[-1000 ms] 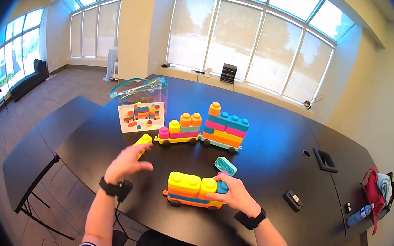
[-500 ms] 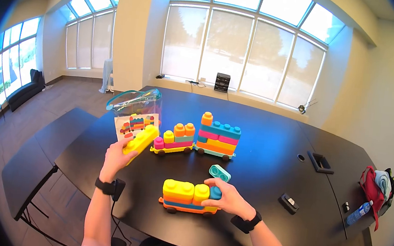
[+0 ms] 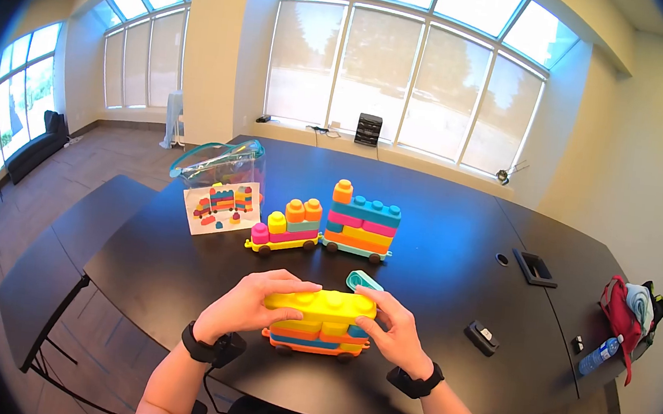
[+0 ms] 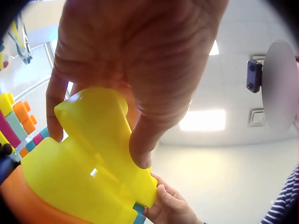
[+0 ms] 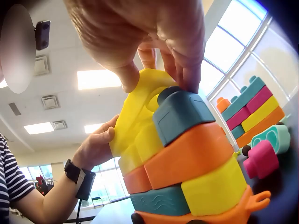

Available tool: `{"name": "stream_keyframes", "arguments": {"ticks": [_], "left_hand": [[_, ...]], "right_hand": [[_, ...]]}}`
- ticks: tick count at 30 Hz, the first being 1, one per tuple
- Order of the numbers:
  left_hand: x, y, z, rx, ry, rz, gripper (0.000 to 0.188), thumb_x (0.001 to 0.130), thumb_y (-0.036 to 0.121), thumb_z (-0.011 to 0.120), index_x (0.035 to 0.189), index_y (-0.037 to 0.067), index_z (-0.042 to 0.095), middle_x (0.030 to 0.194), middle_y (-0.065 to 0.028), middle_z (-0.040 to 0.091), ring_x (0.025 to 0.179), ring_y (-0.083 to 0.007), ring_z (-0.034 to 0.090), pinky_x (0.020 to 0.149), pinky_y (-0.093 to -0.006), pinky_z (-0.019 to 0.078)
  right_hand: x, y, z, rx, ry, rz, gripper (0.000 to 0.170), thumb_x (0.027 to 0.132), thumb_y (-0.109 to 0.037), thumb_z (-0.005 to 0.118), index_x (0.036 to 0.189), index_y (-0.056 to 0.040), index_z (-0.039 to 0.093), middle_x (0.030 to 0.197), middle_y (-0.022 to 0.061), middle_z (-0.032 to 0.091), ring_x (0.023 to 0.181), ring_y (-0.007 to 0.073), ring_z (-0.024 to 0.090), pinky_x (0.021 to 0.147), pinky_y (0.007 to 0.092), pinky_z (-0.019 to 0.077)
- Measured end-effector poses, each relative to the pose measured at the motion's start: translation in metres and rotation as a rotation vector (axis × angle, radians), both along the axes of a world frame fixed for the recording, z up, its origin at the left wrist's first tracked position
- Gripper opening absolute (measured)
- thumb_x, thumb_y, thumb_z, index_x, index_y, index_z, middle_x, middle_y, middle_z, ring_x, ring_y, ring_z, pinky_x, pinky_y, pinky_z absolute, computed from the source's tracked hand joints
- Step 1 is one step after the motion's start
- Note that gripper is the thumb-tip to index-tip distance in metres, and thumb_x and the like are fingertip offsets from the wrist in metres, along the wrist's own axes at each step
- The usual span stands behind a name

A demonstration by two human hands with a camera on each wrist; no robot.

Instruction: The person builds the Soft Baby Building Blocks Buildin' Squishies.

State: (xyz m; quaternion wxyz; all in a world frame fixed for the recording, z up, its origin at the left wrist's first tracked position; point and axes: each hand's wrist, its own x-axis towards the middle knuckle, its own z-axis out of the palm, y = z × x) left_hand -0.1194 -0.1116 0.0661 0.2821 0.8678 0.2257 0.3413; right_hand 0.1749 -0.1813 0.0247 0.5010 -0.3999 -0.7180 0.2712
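Both hands hold a long yellow toy block (image 3: 325,305) over the near block wagon (image 3: 303,338). My left hand (image 3: 243,304) grips its left end, thumb on the near side and fingers over the far side. At the other end, my right hand (image 3: 396,337) pinches it the same way. In the right wrist view, the long block sits tilted over smaller yellow blocks (image 5: 148,143) and beside a blue block (image 5: 184,116). Below these, the wagon has orange, blue and yellow blocks on an orange wheeled base (image 5: 224,212).
Behind stand a yellow-based wagon (image 3: 288,240) and a taller teal-based wagon (image 3: 361,230). A teal block (image 3: 362,280) and a pink block (image 5: 262,159) lie near the right hand. A picture card (image 3: 222,210) leans by a clear bag (image 3: 231,166). A water bottle (image 3: 600,355) stands right.
My left hand took hold of the long yellow block at the left and carried it right, onto the near wagon. My right hand moved from the wagon's blue block to the long block's right end.
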Motion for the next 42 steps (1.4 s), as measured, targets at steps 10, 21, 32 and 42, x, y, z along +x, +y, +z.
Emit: {"name": "stream_keyframes", "arguments": {"ticks": [10, 21, 32, 42], "left_hand": [[0.010, 0.003, -0.007, 0.005, 0.028, -0.046, 0.055, 0.087, 0.011, 0.082, 0.140, 0.020, 0.071, 0.121, -0.0099, 0.069, 0.106, -0.0294, 0.070, 0.094, -0.0383, 0.0566], [-0.009, 0.000, -0.010, -0.064, 0.103, 0.038, 0.067, 0.074, 0.005, 0.090, 0.138, 0.018, 0.073, 0.120, -0.0080, 0.067, 0.109, -0.0264, 0.067, 0.097, -0.0369, 0.0549], [-0.073, -0.001, -0.011, -0.091, 0.041, 0.259, 0.073, 0.068, -0.004, 0.089, 0.136, 0.016, 0.074, 0.112, -0.0070, 0.065, 0.106, -0.0238, 0.065, 0.097, -0.0341, 0.0540], [-0.046, 0.005, -0.013, -0.045, 0.028, 0.210, 0.075, 0.069, -0.002, 0.088, 0.139, 0.020, 0.073, 0.108, -0.0080, 0.065, 0.101, -0.0243, 0.065, 0.095, -0.0355, 0.0540]], "right_hand": [[0.002, 0.003, -0.017, -0.037, 0.220, 0.052, 0.042, 0.102, -0.003, 0.067, 0.144, -0.0007, 0.061, 0.135, 0.0101, 0.061, 0.127, 0.0191, 0.061, 0.109, 0.0341, 0.0509], [-0.004, -0.001, -0.006, -0.188, 0.126, 0.124, 0.040, 0.107, -0.012, 0.062, 0.147, -0.0044, 0.061, 0.140, 0.0085, 0.062, 0.128, 0.0178, 0.060, 0.109, 0.0336, 0.0496], [0.062, 0.120, -0.036, -0.251, -0.639, -0.238, 0.093, 0.086, -0.051, 0.081, 0.159, -0.0054, 0.045, 0.151, 0.0256, 0.055, 0.141, 0.0405, 0.053, 0.117, 0.0465, 0.0440], [0.040, 0.122, -0.024, -0.562, -0.921, -0.160, 0.102, 0.067, -0.046, 0.092, 0.158, -0.0280, 0.048, 0.142, 0.0216, 0.055, 0.138, 0.0422, 0.051, 0.114, 0.0485, 0.0465]]}}
